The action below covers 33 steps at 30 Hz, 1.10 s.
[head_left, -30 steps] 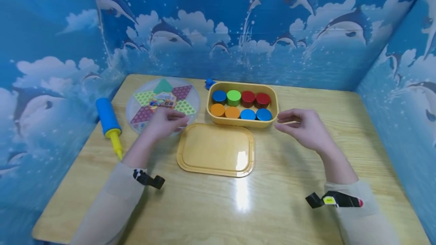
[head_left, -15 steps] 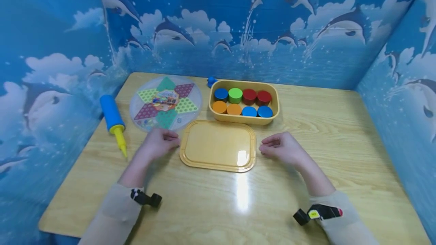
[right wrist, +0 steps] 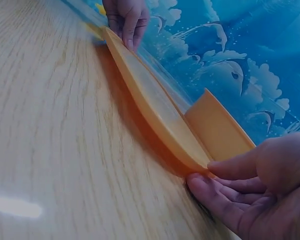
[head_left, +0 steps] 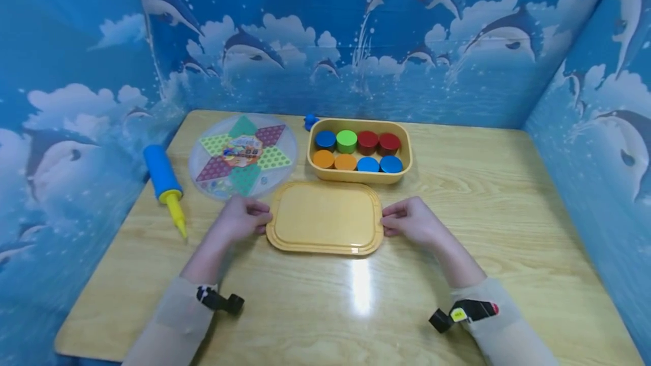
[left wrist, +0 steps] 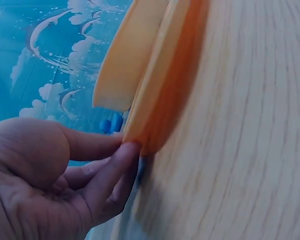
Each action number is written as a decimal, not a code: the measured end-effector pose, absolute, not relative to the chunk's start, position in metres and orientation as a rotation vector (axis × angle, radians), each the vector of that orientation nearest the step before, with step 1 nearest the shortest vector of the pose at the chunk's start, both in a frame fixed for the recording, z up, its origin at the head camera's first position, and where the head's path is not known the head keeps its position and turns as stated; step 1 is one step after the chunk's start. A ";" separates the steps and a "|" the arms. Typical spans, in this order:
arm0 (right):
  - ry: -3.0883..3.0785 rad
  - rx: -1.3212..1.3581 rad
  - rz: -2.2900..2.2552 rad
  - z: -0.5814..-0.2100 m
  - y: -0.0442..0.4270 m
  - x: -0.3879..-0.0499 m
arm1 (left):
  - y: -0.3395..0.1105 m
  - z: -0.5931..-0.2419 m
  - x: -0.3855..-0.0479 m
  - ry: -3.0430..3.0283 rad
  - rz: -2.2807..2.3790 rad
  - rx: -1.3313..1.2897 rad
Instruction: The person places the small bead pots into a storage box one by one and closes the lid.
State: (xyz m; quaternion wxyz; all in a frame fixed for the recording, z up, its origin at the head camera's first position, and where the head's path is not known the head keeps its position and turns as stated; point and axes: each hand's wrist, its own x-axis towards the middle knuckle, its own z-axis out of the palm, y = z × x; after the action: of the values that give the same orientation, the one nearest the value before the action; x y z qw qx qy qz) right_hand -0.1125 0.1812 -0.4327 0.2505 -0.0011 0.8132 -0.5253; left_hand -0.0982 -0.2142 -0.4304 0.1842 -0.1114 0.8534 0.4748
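Observation:
A flat yellow lid [head_left: 325, 216] with rounded corners is held between my two hands, in front of a matching yellow box. My left hand [head_left: 243, 220] pinches its left end between thumb and fingers. At the opposite end, my right hand [head_left: 412, 220] pinches the rim the same way. In the right wrist view the lid [right wrist: 155, 120] appears tilted, with an orange shadow or reflection beneath its near edge. The yellow box [head_left: 358, 175] stands just behind, holding several round pieces: blue, green, dark red and orange, in two rows.
Left of the box lies a round clear board [head_left: 244, 154] with a coloured star pattern. A blue and yellow hand pump [head_left: 165, 177] rests at the table's left edge. Behind the box's left corner sits a small blue object [head_left: 311, 122]. Dolphin-printed curtains [head_left: 325, 33] border the table.
Both hands have come down toward me and inward, to the lid's ends, and now pinch it. The glare on the lid has shrunk toward its front edge.

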 end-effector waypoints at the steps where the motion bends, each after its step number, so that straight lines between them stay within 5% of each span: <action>1: 2.196 0.001 -1.448 -0.432 0.183 -0.112 | -0.214 -0.429 -0.097 2.399 1.347 -0.309; 13: 2.023 -0.113 -1.735 -0.392 0.221 -0.088 | -0.205 -0.389 -0.083 2.220 1.609 -0.130; 22: 2.259 -0.191 -1.719 -0.340 0.237 -0.106 | -0.175 -0.340 -0.111 2.326 1.706 0.039; 33: 2.460 -0.214 -1.910 -0.311 0.228 -0.120 | -0.143 -0.318 -0.136 2.619 1.832 0.261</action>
State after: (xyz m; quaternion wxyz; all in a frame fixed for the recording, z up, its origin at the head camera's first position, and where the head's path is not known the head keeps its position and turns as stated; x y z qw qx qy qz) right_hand -0.1202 0.2277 -0.3112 0.0097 -0.0685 0.7880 -0.6118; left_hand -0.1359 -0.1425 -0.3182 -0.0327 0.0815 0.8164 0.5708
